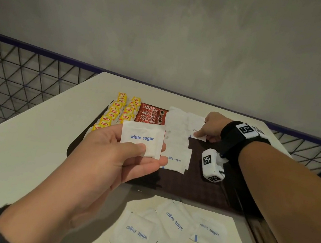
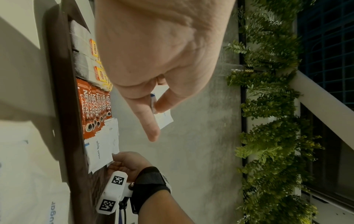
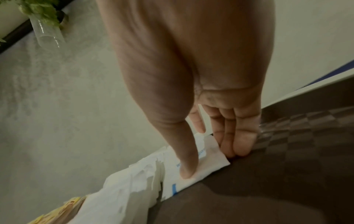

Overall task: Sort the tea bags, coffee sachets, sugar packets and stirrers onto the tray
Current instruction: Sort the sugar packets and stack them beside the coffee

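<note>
My left hand (image 1: 151,151) (image 2: 156,119) pinches a white sugar packet (image 1: 142,137) (image 2: 164,119) between thumb and fingers, held above the near left part of the dark brown tray (image 1: 197,190) (image 2: 61,91). My right hand (image 1: 201,134) (image 3: 210,162) reaches to the tray's far right. It holds another sugar packet (image 1: 195,126) (image 3: 213,151) down against the row of sugar packets (image 1: 175,142) (image 3: 134,181), thumb on top and fingers at its edge. Yellow tea bags (image 1: 115,113) fill the tray's left side, with red coffee sachets (image 1: 152,116) (image 2: 93,106) beside them. No stirrers show.
Several loose sugar packets (image 1: 171,226) lie on the white table (image 1: 27,154) in front of the tray. A grey wall rises close behind the table. A mesh railing (image 1: 18,72) runs to the left and right. Green plants (image 2: 268,106) hang along the wall.
</note>
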The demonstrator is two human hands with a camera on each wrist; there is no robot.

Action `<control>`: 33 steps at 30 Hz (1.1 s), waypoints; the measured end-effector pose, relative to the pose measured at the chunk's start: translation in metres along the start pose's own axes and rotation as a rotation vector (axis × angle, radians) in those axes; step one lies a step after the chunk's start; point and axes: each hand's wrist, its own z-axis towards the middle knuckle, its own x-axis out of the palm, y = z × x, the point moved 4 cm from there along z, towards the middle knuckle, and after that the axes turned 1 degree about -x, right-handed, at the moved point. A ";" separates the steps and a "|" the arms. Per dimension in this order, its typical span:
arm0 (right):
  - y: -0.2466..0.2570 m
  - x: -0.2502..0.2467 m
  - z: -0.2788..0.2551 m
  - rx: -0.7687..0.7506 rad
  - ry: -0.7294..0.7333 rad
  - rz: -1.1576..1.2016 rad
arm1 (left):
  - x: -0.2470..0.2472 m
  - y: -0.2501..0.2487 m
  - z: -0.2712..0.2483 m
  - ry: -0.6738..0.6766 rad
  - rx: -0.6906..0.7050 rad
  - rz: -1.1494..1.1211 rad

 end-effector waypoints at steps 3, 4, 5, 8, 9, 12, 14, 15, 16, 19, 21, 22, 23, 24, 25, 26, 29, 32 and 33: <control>0.000 -0.001 0.001 -0.006 -0.005 -0.024 | 0.000 -0.001 -0.001 0.004 -0.002 -0.009; 0.000 0.000 0.001 -0.012 -0.001 -0.026 | 0.000 -0.001 -0.001 0.007 -0.001 -0.011; 0.001 0.000 0.000 -0.014 0.003 -0.025 | 0.000 -0.002 -0.001 0.011 0.000 -0.011; 0.003 0.000 -0.001 -0.016 0.024 -0.030 | 0.001 -0.002 -0.002 0.010 0.002 -0.011; 0.004 0.000 -0.003 -0.014 0.029 -0.046 | 0.001 -0.002 -0.002 0.006 0.002 -0.010; 0.010 -0.008 -0.016 -0.058 -0.021 -0.190 | 0.003 -0.002 -0.002 0.004 0.006 -0.014; 0.020 -0.021 -0.034 -0.138 -0.103 -0.361 | 0.004 -0.003 -0.003 0.007 0.005 -0.011; 0.026 -0.027 -0.045 -0.188 -0.135 -0.416 | 0.004 -0.004 -0.003 0.005 0.009 -0.008; 0.034 -0.033 -0.060 -0.244 -0.141 -0.445 | 0.004 -0.005 -0.003 0.001 0.014 -0.003; 0.049 -0.032 -0.120 -0.404 0.039 -0.439 | 0.003 -0.007 -0.004 -0.011 0.030 0.010; 0.048 -0.020 -0.169 -0.460 0.246 -0.455 | 0.003 -0.008 -0.005 -0.019 0.038 0.017; 0.044 -0.013 -0.191 -0.452 0.329 -0.494 | 0.003 -0.008 -0.006 -0.019 0.040 0.020; 0.038 -0.004 -0.210 -0.436 0.377 -0.563 | 0.003 -0.008 -0.008 -0.017 0.040 0.024; 0.030 0.004 -0.225 -0.423 0.394 -0.646 | 0.004 -0.008 -0.009 -0.008 0.040 0.032; 0.021 0.012 -0.235 -0.412 0.390 -0.724 | 0.005 -0.008 -0.011 0.005 0.039 0.044; 0.013 0.020 -0.244 -0.401 0.374 -0.772 | 0.007 -0.008 -0.013 0.020 0.037 0.057; -0.006 0.034 -0.257 -0.369 0.277 -0.711 | 0.015 -0.007 -0.018 0.042 0.023 0.060; -0.018 0.037 -0.261 -0.304 0.263 -0.579 | 0.021 -0.004 -0.021 0.075 -0.029 0.000; -0.021 0.037 -0.262 -0.273 0.273 -0.540 | 0.022 -0.003 -0.022 0.090 -0.055 -0.019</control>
